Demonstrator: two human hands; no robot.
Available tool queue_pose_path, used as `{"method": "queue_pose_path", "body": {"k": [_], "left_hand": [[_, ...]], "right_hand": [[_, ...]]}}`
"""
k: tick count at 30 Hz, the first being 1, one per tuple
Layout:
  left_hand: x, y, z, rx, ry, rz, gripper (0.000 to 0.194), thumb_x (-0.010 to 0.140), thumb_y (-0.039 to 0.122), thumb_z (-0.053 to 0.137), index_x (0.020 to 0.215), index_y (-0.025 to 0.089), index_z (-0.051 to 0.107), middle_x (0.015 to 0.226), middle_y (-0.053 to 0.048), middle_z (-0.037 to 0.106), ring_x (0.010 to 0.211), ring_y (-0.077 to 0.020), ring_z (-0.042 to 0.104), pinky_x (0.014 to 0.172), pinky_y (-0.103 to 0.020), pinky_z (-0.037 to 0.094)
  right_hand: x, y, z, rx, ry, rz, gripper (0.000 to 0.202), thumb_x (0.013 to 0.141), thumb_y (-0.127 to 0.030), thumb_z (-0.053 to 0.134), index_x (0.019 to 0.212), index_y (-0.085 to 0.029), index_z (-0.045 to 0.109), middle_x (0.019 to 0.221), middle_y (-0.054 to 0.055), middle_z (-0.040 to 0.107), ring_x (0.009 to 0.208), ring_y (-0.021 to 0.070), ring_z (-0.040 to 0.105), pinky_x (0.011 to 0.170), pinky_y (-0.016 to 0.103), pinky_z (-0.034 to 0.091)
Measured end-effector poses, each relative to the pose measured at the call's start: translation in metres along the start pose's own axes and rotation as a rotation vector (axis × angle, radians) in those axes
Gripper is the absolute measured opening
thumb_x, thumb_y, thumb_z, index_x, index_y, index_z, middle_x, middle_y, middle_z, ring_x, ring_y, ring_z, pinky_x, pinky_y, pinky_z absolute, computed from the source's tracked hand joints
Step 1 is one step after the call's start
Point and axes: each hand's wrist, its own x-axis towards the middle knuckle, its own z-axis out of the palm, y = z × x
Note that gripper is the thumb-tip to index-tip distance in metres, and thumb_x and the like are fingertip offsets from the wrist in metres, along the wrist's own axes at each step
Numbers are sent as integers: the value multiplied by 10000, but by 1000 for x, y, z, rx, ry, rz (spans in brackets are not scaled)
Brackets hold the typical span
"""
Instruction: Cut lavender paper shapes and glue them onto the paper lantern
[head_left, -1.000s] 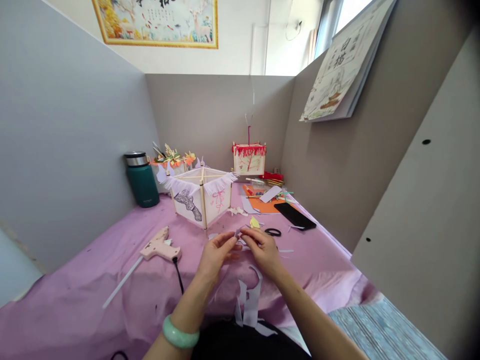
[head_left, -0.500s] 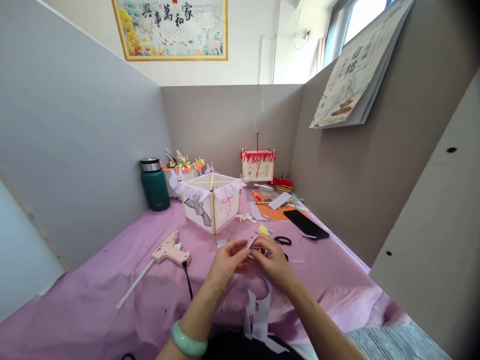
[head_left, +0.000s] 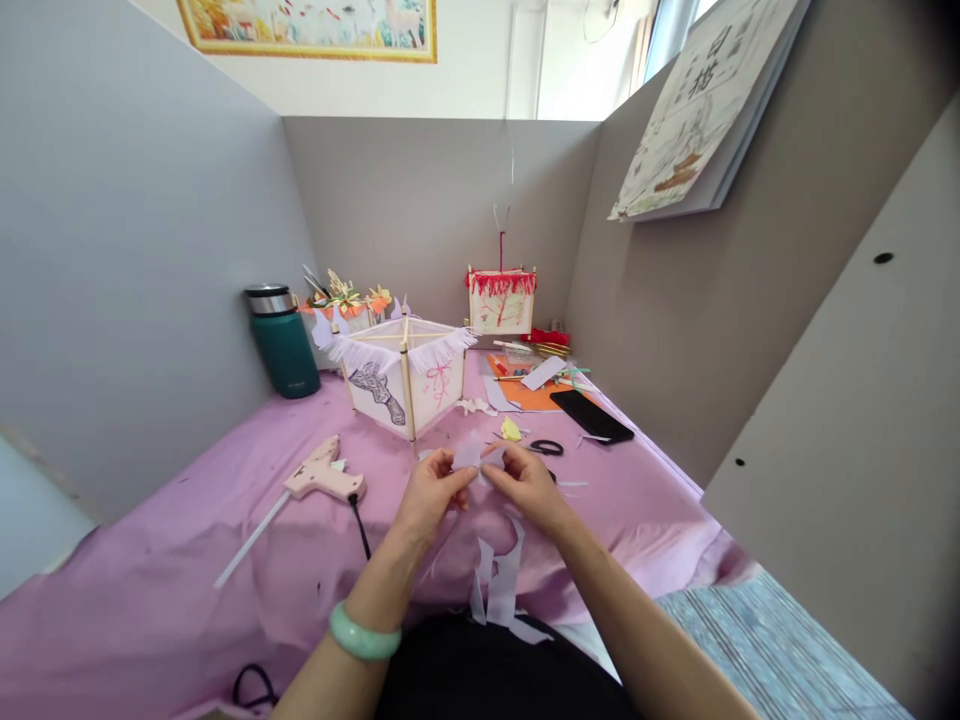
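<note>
Two bare hands meet over the near middle of the cloth (head_left: 622, 540), and the thin lilac paper (head_left: 468, 453) is between them; the left hand (head_left: 429, 492) pinches it narrowly with thumb and fingers, and the right hand (head_left: 529, 490) has its fingertips also closed on paper, just beside the left ones; whether this is one piece or two touching, I cannot tell, because the edges are blurred. For handling such paper well, I would judge that the pinch should be light and near to the place being worked; one hand should keep the sheet steady while the other makes only small movements, since pulling in opposite directions could crease or tear it. Lilac offcuts (head_left: 504, 588) lie at the near edge, below the hands; a crumpled yellow piece (head_left: 511, 429) is just beyond the right hand, and black scissor handles (head_left: 547, 447) are to the right of it. To the left lies the pink glue gun (head_left: 321, 476), well apart from the paper; its nozzle should not come near to the fingers, as it may be hot. Farther away stands the fringed paper frame (head_left: 439, 392), upright; the green bottle (head_left: 283, 348) is at far left, and the black phone (head_left: 591, 416) at right.
</note>
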Motion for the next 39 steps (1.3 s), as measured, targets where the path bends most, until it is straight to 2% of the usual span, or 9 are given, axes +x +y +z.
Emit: {"method": "queue_pose_path", "body": {"k": [3, 9, 15, 21, 25, 28, 34, 39], "left_hand": [[-1, -2, 2, -29, 36, 29, 356, 597, 292, 763, 721, 176, 450, 523, 88, 463, 395, -56, 426, 401, -186, 365], [-1, -2, 2, 20, 15, 62, 318, 624, 301, 746, 809, 148, 537, 616, 58, 529, 422, -51, 452, 419, -194, 391], [-2, -3, 5, 73, 36, 97, 261, 660, 323, 706, 770, 127, 574, 529, 60, 496, 410, -54, 411, 415, -197, 377], [-3, -3, 9, 92, 79, 92, 236, 691, 315, 659, 746, 160, 490, 453, 75, 469, 380, -69, 420, 399, -190, 351], [-4, 0, 10, 34, 89, 83, 322, 634, 277, 687, 846, 171, 469, 570, 67, 543, 409, -74, 472, 415, -199, 395], [-5, 2, 11, 30, 74, 67, 408, 571, 243, 724, 883, 165, 473, 670, 53, 573, 431, -73, 490, 415, -211, 422], [-2, -5, 4, 52, 58, 72, 297, 678, 335, 683, 811, 158, 485, 501, 64, 504, 407, -76, 453, 415, -197, 393], [0, -8, 1, -49, 73, 108, 314, 692, 334, 682, 862, 159, 485, 626, 47, 535, 478, -76, 506, 464, -206, 435]], "right_hand": [[1, 2, 1, 33, 34, 2, 185, 797, -336, 582, 932, -212, 558, 739, -6, 563, 660, 142, 519, 585, 251, 402], [1, 7, 0, -60, 95, -4, 218, 774, -377, 612, 903, -211, 555, 694, -15, 545, 646, 148, 509, 575, 256, 398], [0, 5, 0, -101, 70, -23, 183, 781, -378, 610, 854, -213, 582, 703, -7, 554, 654, 149, 500, 586, 261, 395], [0, 4, 1, -71, 34, -2, 183, 804, -374, 590, 861, -200, 579, 727, -9, 559, 638, 130, 493, 596, 250, 380], [2, 8, 1, -20, 100, 41, 210, 821, -403, 570, 824, -193, 561, 649, -32, 501, 569, 113, 437, 542, 238, 339], [2, 7, 1, 22, 93, 74, 236, 822, -427, 565, 806, -192, 555, 631, -37, 484, 554, 110, 424, 524, 235, 328], [2, 2, 1, 105, 66, 111, 283, 810, -478, 563, 819, -196, 541, 680, -25, 516, 593, 119, 469, 546, 238, 371], [2, 6, 1, -38, 86, 65, 235, 760, -410, 631, 795, -194, 546, 648, -32, 488, 583, 115, 444, 541, 238, 356]]}}
